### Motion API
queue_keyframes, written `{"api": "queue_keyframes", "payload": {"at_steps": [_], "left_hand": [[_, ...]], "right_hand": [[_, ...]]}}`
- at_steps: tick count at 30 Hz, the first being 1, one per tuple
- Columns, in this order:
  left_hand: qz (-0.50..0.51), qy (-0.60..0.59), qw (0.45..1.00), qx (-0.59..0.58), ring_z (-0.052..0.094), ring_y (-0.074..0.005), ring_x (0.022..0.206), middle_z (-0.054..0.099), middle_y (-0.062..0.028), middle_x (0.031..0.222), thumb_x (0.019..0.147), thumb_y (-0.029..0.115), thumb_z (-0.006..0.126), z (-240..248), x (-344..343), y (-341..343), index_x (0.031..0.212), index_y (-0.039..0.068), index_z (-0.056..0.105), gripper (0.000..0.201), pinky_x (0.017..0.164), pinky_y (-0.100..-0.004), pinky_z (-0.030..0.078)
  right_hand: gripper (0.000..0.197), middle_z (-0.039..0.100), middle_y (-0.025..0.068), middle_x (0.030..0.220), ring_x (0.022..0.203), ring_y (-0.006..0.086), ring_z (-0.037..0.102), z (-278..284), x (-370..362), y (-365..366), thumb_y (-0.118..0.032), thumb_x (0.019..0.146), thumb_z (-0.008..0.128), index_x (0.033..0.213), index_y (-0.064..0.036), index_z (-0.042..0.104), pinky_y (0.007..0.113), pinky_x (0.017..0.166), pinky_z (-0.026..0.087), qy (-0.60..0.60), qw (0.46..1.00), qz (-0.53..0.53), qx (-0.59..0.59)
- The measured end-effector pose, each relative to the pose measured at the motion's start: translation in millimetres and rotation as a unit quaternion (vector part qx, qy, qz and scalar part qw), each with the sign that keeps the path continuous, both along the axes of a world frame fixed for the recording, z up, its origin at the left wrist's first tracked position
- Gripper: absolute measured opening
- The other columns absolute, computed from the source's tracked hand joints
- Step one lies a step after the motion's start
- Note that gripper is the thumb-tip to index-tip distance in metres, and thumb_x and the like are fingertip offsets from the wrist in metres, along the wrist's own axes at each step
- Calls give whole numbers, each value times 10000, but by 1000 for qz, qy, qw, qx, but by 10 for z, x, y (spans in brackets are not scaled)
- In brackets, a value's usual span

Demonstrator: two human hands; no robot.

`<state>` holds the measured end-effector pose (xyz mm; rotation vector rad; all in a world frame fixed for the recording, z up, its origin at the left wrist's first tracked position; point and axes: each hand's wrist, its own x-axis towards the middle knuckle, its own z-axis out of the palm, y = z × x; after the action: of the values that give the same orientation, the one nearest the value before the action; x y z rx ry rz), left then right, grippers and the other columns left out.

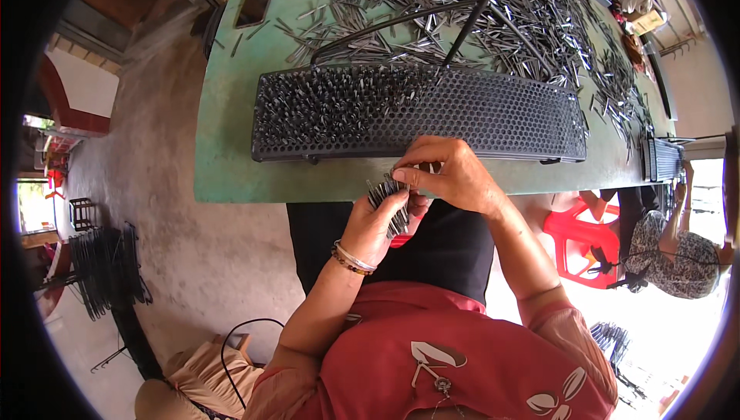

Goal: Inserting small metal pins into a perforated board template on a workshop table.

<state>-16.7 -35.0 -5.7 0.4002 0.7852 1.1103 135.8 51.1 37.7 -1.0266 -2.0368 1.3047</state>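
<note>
Table [223,142], green: near edge just before person; bare room at left, narrow margin in front of rack.
Loose strips [566,15], dark: heaped behind rack, crowding far side.
Rack [501,115], black, perforated: lengthwise along near edge, presumably for reach; left part filled, right holes bare; dark rod [476,15] above limits lifting room.
Right hand [453,175]: fingertips at bundle top; pinching strip or not, cannot tell.
Left hand [368,229]: closed round bundle [378,192], below rack, likely keeping ends exposed.

Left fingers [395,202] partly hide held strips [377,191], and the top edge crops the heap [559,7].
</note>
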Motion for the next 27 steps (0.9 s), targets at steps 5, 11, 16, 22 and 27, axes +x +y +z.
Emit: {"api": "queue_keyframes", "payload": {"at_steps": [5, 11, 16, 22, 27], "left_hand": [[14, -40, 996, -74, 648, -214, 868, 627, -117, 971, 924, 135, 527, 122, 54, 30, 1095, -28, 560, 239, 748, -365, 548], [7, 22, 999, -37, 657, -203, 807, 638, -112, 919, 912, 171, 569, 72, 47, 88, 1057, -14, 582, 235, 671, -327, 559], [43, 90, 995, -5, 658, -182, 734, 648, -105, 853, 904, 183, 588, 13, 67, 86, 1022, -24, 596, 238, 577, -280, 555], [68, 158, 985, 23, 655, -171, 724, 652, -116, 880, 905, 159, 579, 14, 63, 81, 1031, -35, 587, 232, 539, -255, 550], [29, 113, 993, -10, 611, -116, 687, 649, -98, 894, 915, 176, 553, 77, 84, 99, 1023, -10, 590, 219, 488, -224, 489]], "right_hand": [[196, 656, 80, 772, 679, 116, 600, -34, 50, 35, -168, 807, 703, 895, 7, 692, 263, 618, 486, 32, 996, -59, -63], [237, 667, 89, 729, 662, 83, 590, -39, 49, 165, -204, 825, 695, 930, 9, 690, 259, 607, 489, 19, 994, -88, -68], [226, 659, 82, 723, 631, 91, 590, -40, 35, 137, -179, 827, 689, 962, 1, 686, 250, 585, 483, 26, 988, -90, -122], [220, 642, 76, 771, 646, 105, 593, -15, 45, 124, -157, 831, 679, 973, 12, 674, 258, 584, 480, 30, 995, -60, -74], [195, 630, 81, 787, 660, 128, 591, -16, 79, 161, -145, 842, 663, 947, 18, 663, 267, 595, 478, 45, 995, -80, -47]]}}
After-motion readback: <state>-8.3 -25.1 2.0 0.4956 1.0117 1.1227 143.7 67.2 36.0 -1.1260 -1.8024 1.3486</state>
